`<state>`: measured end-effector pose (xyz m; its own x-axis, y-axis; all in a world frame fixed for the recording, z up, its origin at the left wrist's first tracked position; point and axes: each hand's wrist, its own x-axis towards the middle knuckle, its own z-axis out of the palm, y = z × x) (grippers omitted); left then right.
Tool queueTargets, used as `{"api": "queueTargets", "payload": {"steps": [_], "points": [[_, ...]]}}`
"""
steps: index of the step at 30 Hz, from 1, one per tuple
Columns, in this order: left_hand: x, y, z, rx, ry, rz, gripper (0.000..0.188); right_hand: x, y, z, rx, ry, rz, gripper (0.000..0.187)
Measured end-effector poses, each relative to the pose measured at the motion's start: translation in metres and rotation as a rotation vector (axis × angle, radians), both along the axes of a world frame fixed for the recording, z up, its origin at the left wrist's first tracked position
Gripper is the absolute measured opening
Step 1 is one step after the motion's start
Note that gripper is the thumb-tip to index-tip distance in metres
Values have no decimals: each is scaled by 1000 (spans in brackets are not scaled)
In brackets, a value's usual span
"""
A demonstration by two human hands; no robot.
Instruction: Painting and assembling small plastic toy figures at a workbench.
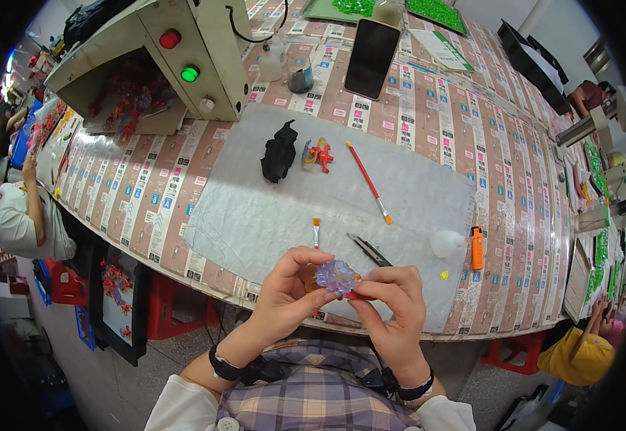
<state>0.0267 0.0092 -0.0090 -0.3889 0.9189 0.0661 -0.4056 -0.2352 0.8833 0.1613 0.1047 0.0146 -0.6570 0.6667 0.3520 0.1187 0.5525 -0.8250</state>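
Observation:
A small translucent figurine, violet-blue with amber and red parts, is held up just above the table's near edge. My left hand pinches its left side between thumb and fingers. My right hand grips the right side, fingertips close to a red part. Beyond my hands, a flat brush and dark tweezers lie on a grey sheet. Farther off are a red-handled brush, a second orange-and-clear figurine and a crumpled black cloth.
At right are a whitish rounded object, an orange lighter and a yellow scrap. A lit box with red figurines stands far left. Behind the sheet are a phone, jar and bottle. Other people sit both sides.

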Motion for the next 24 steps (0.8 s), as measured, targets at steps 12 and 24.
{"api": "queueTargets", "payload": {"steps": [12, 24], "points": [[-1, -1, 0, -104, -113, 20, 40, 0, 1, 2, 175, -4, 3, 25], [-2, -1, -5, -26, -54, 5, 36, -1, -2, 4, 209, 17, -11, 30]]}}
